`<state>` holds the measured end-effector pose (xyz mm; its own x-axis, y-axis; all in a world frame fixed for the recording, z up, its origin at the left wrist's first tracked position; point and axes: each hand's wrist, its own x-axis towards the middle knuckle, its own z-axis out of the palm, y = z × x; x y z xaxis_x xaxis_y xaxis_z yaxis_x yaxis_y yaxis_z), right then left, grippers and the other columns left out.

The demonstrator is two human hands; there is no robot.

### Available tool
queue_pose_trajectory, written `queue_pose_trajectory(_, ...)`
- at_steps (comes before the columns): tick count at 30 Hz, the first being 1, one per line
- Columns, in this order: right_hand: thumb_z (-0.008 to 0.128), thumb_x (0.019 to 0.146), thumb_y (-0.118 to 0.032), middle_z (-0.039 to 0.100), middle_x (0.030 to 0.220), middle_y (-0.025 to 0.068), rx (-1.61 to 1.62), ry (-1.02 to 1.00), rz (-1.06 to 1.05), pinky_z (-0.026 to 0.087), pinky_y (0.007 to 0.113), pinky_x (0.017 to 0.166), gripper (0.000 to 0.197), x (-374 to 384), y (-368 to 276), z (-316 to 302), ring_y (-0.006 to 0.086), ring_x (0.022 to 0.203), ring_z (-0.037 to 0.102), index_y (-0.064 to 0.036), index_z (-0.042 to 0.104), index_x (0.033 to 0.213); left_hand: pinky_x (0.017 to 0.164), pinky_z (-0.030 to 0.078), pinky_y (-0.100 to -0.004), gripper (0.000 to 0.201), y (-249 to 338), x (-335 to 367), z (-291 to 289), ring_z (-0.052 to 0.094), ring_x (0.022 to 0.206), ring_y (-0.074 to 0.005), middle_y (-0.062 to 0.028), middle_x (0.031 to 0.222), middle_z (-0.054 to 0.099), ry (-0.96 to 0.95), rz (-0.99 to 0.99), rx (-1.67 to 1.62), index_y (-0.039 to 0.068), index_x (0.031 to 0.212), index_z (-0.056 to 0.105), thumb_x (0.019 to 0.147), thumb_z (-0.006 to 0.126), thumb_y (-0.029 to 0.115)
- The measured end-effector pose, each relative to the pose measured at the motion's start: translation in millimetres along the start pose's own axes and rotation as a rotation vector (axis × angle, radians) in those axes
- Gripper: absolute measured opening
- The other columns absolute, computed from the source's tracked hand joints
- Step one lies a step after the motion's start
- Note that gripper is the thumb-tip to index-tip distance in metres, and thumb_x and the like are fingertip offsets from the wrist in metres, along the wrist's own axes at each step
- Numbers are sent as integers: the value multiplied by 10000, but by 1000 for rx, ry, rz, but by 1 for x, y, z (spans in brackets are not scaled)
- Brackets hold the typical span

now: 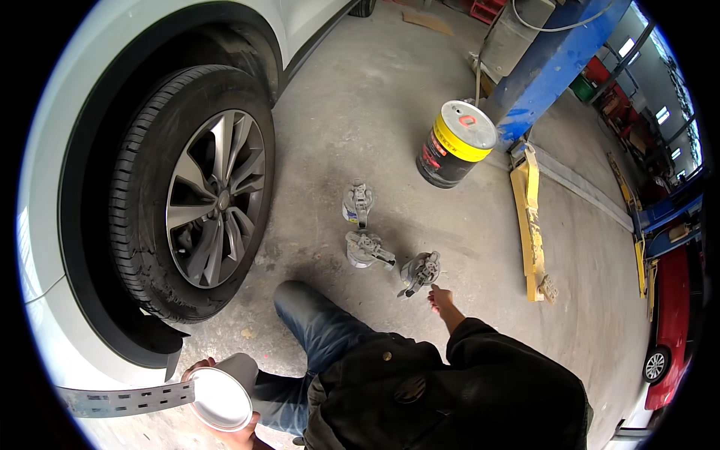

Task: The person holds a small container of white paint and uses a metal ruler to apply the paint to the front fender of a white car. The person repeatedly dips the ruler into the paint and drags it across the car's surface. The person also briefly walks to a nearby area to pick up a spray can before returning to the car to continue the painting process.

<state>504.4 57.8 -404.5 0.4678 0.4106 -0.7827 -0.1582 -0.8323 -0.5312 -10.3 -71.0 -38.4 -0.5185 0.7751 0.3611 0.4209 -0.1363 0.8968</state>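
Note:
Three round tins stand on the concrete floor, each topped with a grey, paint-crusted pouring lid: a far tin (358, 202), a middle tin (367, 250) and a right-hand tin (418, 271). My right hand (441, 300) is at the near right side of that last tin, fingers partly curled and apart; whether a fingertip touches the lid is unclear. At lower left my left hand (244, 433) is closed round a tilted grey-sided tub (238, 369) with a white round face. Fingers also show at its far rim. A grey slotted strip (127, 399) meets the tub's edge in the picture.
A white car's wheel (217, 199) fills the left side, close to my knee. Farther off stands a black-and-yellow drum (456, 146), by a blue lift post (551, 75). A yellow lift arm (529, 225) lies at the right, with a red car (669, 326) beyond.

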Motion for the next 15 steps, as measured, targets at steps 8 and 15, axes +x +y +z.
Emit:
queue_pose_trajectory(8,655,796,-627,634,731,90,-316,211,44,455,328,462,655,-36,-30,54,220,534,551,0,680,981,1025,417,-532,1119,11,-6,2,504,1197,-334,-165,1252,485,16,-41,-6,-6,1383,380,606,838,655)
queue_pose_trajectory(15,608,822,-734,476,1330,62,66,-121,173,435,532,915,759,19,23,57,273,1148,444,-202,509,1355,996,432,-434,1107,37,-6,4,524,1184,-288,-179,1287,522,43,-237,-205,-22,1384,390,530,950,405)
